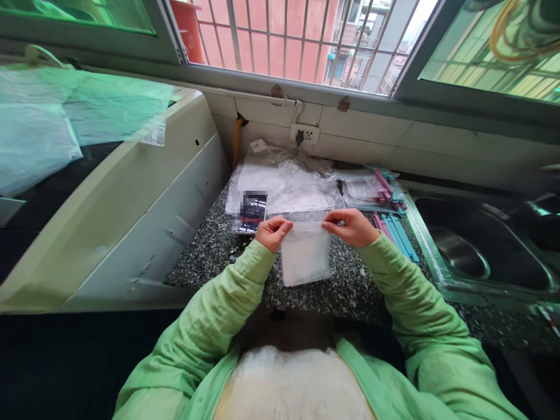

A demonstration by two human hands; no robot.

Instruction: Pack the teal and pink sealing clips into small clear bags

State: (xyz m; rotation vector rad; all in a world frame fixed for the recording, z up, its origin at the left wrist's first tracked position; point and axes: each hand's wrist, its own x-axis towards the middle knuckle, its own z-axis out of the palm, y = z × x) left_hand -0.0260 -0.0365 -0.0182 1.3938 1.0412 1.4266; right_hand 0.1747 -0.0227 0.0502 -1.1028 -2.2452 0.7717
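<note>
Between my two hands hangs a translucent white plastic bag (pixel 306 256), held by its upper edge above the speckled counter (pixel 210 259). My left hand (pixel 273 232) pinches the top left corner. At the top right corner, my right hand (pixel 350 226) is closed in a pinch too. A dark picture card (pixel 254 211) lies just beyond my left hand. To the right of my right hand are several flat teal strips (pixel 401 234) and pink strips (pixel 383 225), laid side by side.
Clear plastic bags (pixel 297 184) are heaped at the back, under a wall socket (pixel 305 134). More packaged strips (pixel 371 189) lie right of them. A metal sink (pixel 490 233) borders the right side; a large pale machine (pixel 175 192) stands at the left. A barred window (pixel 284 44) is behind.
</note>
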